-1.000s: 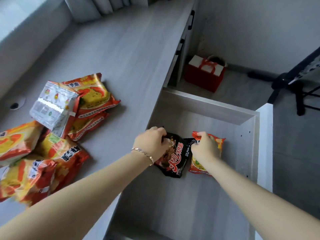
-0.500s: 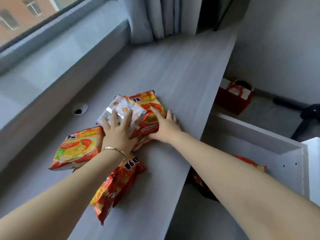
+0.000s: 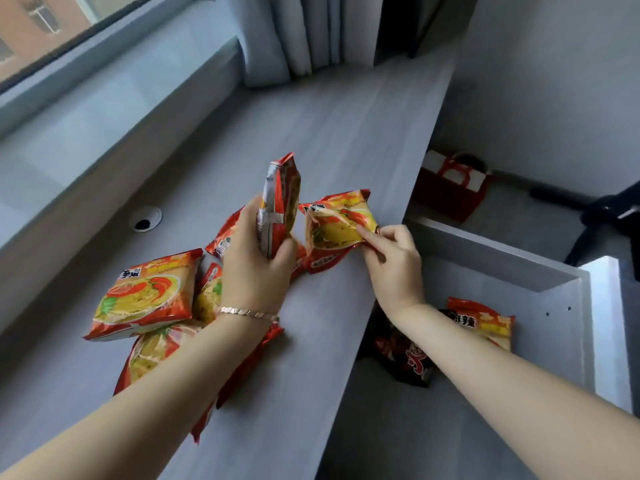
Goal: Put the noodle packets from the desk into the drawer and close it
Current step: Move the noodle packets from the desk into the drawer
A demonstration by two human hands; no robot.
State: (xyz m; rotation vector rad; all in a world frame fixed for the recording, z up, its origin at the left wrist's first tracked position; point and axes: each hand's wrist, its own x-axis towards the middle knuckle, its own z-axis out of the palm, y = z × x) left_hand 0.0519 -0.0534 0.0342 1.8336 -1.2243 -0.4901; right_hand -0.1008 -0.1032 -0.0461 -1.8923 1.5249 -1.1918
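noodle packets (image 3: 149, 294) lie in a loose heap on the grey desk (image 3: 311, 140), orange and red, several of them half under my left forearm. seen from my head camera: my left hand (image 3: 256, 268) is wrapped around one packet held upright (image 3: 278, 202), edge-on, its silver back facing left, lifted clear of the desktop. my right hand (image 3: 391, 261) pinches the right edge of another orange packet (image 3: 337, 225) between thumb and fingers, and that packet sits tilted near the desk's edge, its lower side touching the surface. a thin bracelet (image 3: 247, 312) circles my left wrist. to the right and below the desk edge the drawer (image 3: 585, 323) stands open, and inside it lie a black packet (image 3: 405, 358) and an orange-red packet in the drawer (image 3: 485, 320), side by side, partly hidden by my right forearm. a round cable hole (image 3: 145, 219) sits in the desk near the window sill. a red gift bag (image 3: 450, 188) stands on the floor beyond the drawer.
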